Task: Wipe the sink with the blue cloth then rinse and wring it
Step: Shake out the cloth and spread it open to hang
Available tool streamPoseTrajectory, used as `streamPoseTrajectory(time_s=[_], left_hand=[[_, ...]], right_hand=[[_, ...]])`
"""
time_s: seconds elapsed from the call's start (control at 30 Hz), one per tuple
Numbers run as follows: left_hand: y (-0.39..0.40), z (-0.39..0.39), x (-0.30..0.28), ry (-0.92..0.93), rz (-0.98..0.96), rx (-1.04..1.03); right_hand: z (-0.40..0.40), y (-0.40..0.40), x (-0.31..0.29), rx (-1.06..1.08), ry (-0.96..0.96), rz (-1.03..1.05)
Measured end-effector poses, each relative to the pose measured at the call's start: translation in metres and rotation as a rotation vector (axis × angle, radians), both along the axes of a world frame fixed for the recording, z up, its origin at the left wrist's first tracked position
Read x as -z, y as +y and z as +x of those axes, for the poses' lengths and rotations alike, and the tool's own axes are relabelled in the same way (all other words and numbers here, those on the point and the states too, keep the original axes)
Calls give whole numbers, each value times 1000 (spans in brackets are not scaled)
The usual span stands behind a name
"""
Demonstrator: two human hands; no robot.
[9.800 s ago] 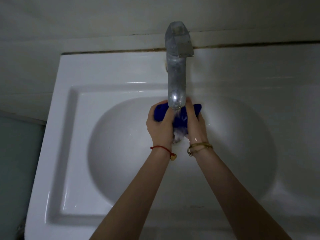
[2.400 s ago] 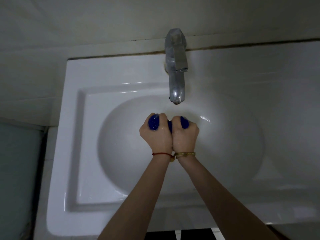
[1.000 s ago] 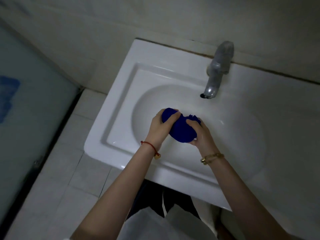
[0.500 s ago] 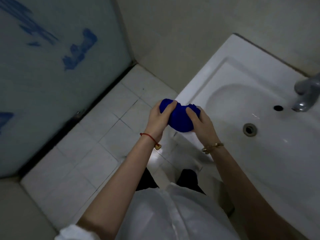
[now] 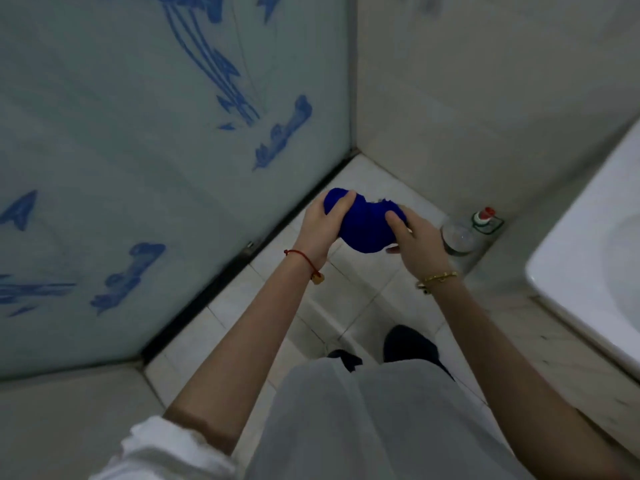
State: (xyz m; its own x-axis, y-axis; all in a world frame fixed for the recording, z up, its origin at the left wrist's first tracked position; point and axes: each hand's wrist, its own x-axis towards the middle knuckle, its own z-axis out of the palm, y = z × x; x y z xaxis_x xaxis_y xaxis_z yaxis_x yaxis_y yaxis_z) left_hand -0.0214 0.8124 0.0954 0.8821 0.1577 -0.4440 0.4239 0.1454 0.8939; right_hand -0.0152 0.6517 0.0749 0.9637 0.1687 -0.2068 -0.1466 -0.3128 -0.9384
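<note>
While both hands hold the blue cloth [image 5: 365, 226] bunched into a ball out over the floor tiles [image 5: 374, 289], the work looks to be at its tail end, past the wringing. The left hand [image 5: 323, 225] grips the cloth's end at 10 o'clock, fingers [image 5: 341, 202] curled over the top; the right hand [image 5: 414, 239] grips the end at 4 o'clock, its thumb pressed on the cloth. The sink [image 5: 568, 271] lies well apart at 3 o'clock, only its edge in view. A bottle with a red cap [image 5: 462, 233] stands on the floor just beyond the right hand. No dripping can be made out. If water remains, the next move calls for carrying the cloth back over the sink and twisting the hands opposite ways; otherwise, shaking it open.
</note>
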Motion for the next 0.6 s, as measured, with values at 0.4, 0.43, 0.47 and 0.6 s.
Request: streamPoseTrajectory(time_s=[0.4,0.43,0.47,0.6], left_hand=[[89,122,-20,-126,11,65],[95,135,-24,-137,27,68],[101,148,-29,-152,42,77],[120,202,-49,-269,138,225]], right_hand=[[117,68,-35,104,-125,-110],[128,69,-39,121,-133,-113],[140,70,-43,140,-139,-102],[188,71,-61,172,-192,-37]])
